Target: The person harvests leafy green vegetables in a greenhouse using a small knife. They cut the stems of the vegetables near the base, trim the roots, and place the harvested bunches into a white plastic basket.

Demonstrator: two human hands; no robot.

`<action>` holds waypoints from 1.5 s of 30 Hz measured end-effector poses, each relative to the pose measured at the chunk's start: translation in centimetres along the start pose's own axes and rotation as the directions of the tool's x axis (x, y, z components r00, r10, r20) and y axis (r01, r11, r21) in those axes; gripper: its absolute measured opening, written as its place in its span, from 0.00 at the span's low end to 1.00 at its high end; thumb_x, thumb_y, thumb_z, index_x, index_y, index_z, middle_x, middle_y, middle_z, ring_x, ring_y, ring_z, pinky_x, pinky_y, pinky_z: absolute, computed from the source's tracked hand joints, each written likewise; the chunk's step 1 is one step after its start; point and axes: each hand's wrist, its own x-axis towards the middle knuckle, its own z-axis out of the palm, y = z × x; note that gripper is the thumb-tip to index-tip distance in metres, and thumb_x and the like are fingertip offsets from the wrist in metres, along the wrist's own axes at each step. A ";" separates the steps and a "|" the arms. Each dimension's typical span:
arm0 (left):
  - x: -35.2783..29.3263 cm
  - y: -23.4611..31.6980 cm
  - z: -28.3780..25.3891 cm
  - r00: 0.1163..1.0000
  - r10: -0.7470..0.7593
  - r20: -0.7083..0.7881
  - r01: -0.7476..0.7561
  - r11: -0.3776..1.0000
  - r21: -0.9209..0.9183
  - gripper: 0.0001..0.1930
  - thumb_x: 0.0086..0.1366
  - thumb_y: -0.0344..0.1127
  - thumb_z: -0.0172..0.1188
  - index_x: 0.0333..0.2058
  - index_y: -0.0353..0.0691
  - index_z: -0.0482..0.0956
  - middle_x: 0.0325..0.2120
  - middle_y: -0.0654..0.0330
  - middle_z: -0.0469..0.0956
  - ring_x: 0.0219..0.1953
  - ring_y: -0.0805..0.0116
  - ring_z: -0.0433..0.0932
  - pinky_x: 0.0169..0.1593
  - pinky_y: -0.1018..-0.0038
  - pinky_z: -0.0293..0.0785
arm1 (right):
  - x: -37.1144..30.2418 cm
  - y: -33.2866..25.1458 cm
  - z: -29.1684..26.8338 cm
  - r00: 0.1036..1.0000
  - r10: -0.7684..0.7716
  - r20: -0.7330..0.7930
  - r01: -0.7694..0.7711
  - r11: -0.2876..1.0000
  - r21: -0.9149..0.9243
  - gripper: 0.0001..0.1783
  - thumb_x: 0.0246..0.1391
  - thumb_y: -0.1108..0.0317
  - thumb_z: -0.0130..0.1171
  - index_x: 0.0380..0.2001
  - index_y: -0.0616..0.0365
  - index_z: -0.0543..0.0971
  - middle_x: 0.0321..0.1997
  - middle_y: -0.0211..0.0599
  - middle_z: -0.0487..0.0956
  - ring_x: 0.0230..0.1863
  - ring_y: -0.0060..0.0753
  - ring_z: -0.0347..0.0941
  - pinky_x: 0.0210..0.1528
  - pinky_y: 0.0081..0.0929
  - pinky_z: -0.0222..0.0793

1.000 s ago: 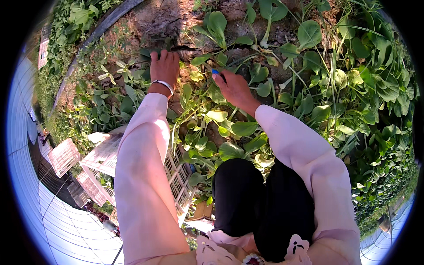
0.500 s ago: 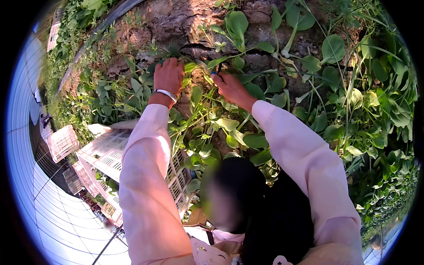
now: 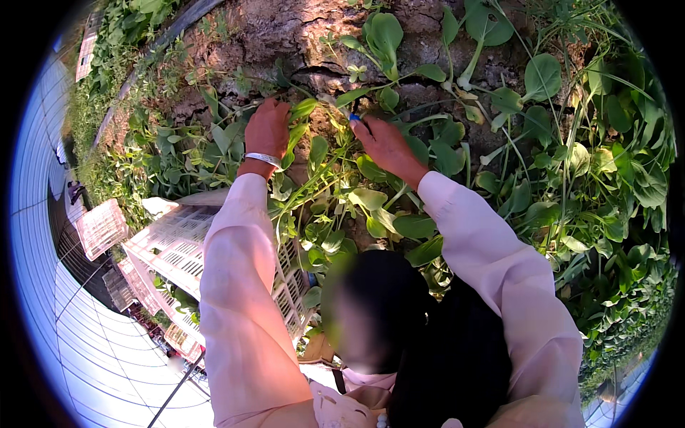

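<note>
My left hand (image 3: 267,130), with a silver bracelet at the wrist, bends closed over the leaves at the base of a leafy green plant (image 3: 302,108). Its fingertips are hidden, though leaves come out beside them. To the right, my right hand (image 3: 386,145) is closed around a small blue tool (image 3: 354,117). Only a bit of blue and a thin dark part show past the fingers, so its full shape is hidden. Between the hands lie a pale stem and yellowish leaves (image 3: 325,128), close to the cracked soil (image 3: 285,43).
Broad-leaved plants (image 3: 542,77) grow ahead and to the right, mixed with long grass. Slatted pale plastic crates (image 3: 168,246) stand at the left, beside my left arm. A dark hose or pipe (image 3: 178,32) runs along the bed's upper left.
My right hand has shifted slightly right and back, showing more of the blue tool. My left hand has moved a little to the left and nearer me.
</note>
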 end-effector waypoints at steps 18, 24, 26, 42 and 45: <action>-2.5 -0.2 -3.3 0.997 -0.057 -0.057 0.037 0.951 -0.306 0.13 0.60 0.39 0.61 0.39 0.38 0.75 0.36 0.51 0.74 0.37 0.48 0.75 0.41 0.61 0.72 | -0.7 0.3 0.0 0.978 0.037 0.205 -0.016 0.994 -0.104 0.24 0.62 0.50 0.47 0.33 0.65 0.75 0.25 0.55 0.77 0.28 0.59 0.73 0.34 0.49 0.66; -4.0 3.8 -4.8 0.976 -0.066 0.209 0.025 0.981 0.194 0.38 0.44 0.60 0.70 0.47 0.39 0.69 0.37 0.58 0.76 0.43 0.57 0.74 0.42 0.59 0.66 | 0.2 -0.3 1.8 0.981 0.055 0.184 -0.014 0.975 -0.220 0.21 0.64 0.52 0.46 0.34 0.63 0.74 0.25 0.55 0.77 0.29 0.60 0.74 0.33 0.51 0.66; -4.5 3.3 -4.2 0.976 -0.060 0.209 -0.007 0.952 0.305 0.39 0.43 0.60 0.70 0.48 0.41 0.67 0.36 0.60 0.78 0.45 0.60 0.73 0.45 0.58 0.62 | 0.3 -0.5 2.2 0.980 0.061 0.191 -0.012 0.969 -0.247 0.21 0.63 0.52 0.47 0.33 0.62 0.74 0.27 0.55 0.78 0.32 0.62 0.75 0.35 0.54 0.67; -5.7 -2.2 -2.0 0.968 -0.161 0.193 0.251 0.627 -0.738 0.21 0.48 0.29 0.67 0.45 0.40 0.79 0.45 0.62 0.78 0.43 0.68 0.77 0.47 0.71 0.71 | -3.5 -0.8 -2.1 0.933 0.191 0.306 -0.296 0.890 0.347 0.20 0.66 0.48 0.44 0.29 0.53 0.65 0.15 0.18 0.57 0.09 0.10 0.47 0.11 0.16 0.42; -3.9 -0.9 -2.2 0.897 -0.222 0.382 0.441 0.415 -0.796 0.28 0.53 0.30 0.67 0.53 0.31 0.72 0.48 0.59 0.75 0.47 0.72 0.74 0.51 0.75 0.69 | -4.8 -2.6 -4.2 0.939 0.196 0.284 -0.311 0.835 0.453 0.20 0.66 0.48 0.44 0.29 0.54 0.65 0.15 0.19 0.58 0.09 0.12 0.49 0.11 0.17 0.44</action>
